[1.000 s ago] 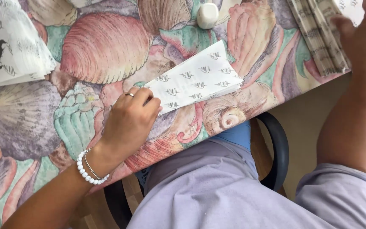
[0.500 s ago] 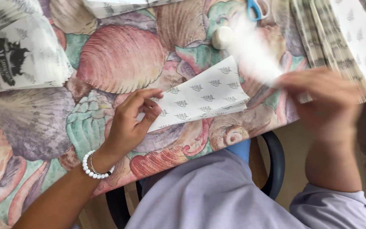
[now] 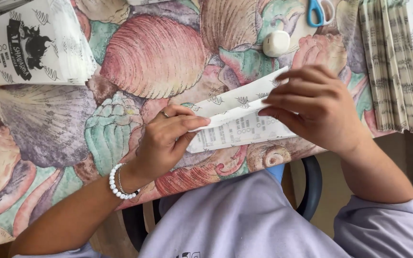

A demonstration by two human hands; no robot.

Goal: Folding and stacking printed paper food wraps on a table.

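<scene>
A white printed paper sheet [image 3: 235, 128] with small leaf marks lies partly folded at the near edge of the table [image 3: 48, 138], which wears a seashell-pattern cloth. My left hand [image 3: 166, 138], with a ring and a white bead bracelet, pinches the sheet's left end. My right hand [image 3: 316, 107] presses down on its right part, fingers laid over the folded-up flap.
A stack of printed paper bags [image 3: 29, 45] lies at the far left. Another stack of folded sheets [image 3: 397, 67] stands at the far right. Blue-handled scissors [image 3: 319, 12] and a small white rounded object [image 3: 276, 43] lie beyond the sheet. A chair edge [image 3: 311, 186] shows below the table.
My right hand came from the right stack over to the sheet and now rests on it. A flap of the sheet has been folded up. My left hand stayed at the left end.
</scene>
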